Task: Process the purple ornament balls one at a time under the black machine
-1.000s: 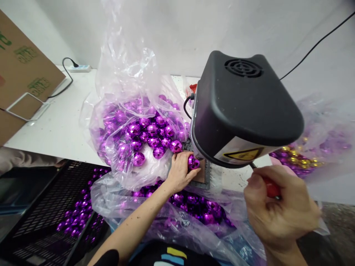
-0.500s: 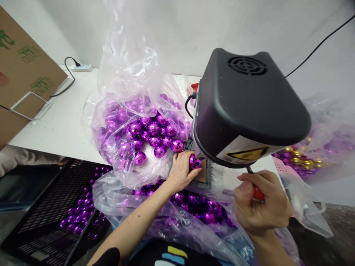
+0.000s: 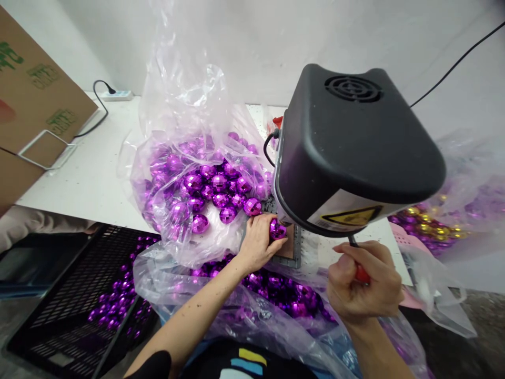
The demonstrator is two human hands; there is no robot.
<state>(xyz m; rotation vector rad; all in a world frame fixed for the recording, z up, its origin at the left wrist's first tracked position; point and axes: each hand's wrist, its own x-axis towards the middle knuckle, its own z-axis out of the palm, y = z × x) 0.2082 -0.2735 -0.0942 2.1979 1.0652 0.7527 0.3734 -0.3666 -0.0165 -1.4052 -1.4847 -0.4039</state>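
Observation:
My left hand (image 3: 259,241) is closed on a shiny purple faceted ball (image 3: 278,229), which it holds over the base plate (image 3: 291,252) under a black machine (image 3: 359,137). My right hand (image 3: 363,284) is wrapped round the red handle (image 3: 362,275) of a lever that comes out below the machine's housing. Just left of the machine, a clear plastic bag (image 3: 185,116) lies open on the table with many purple faceted balls (image 3: 219,182) in it. The housing hides whatever part of the machine is above the held ball.
A second plastic bag with purple balls (image 3: 272,284) lies in front of me. At lower left stands a black crate (image 3: 51,316) with small purple balls. A cardboard box (image 3: 35,100) and a power strip (image 3: 116,96) are at left. Gold and purple balls (image 3: 430,223) lie at right.
My right hand has moved slightly left and down with the lever handle. My left hand and the ball stay almost where they were.

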